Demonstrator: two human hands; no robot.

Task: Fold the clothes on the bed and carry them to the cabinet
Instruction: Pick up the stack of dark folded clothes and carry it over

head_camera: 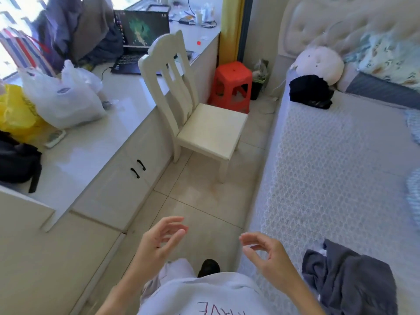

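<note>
Clothes point(350, 283) lie crumpled on bed point(329, 167); both hands, left point(156, 242) and right point(270, 255), hover empty, fingers loosely curled.

I'm standing in a home bedroom. To my right runs a bed point(329, 167) with a tufted headboard point(318, 23) and a round plush pillow point(318, 64). To my left is a low cabinet point(118, 178) along the window, its top piled with an open laptop point(138, 42), plastic bags point(61, 96) and heaped clothes. A cream wooden chair point(193, 119) and a red plastic stool point(231, 85) stand on the tiled floor point(193, 212) between.

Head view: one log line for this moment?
left hand: empty, open | right hand: empty, open | grey garment: unfolded on bed | black garment: near headboard
</note>
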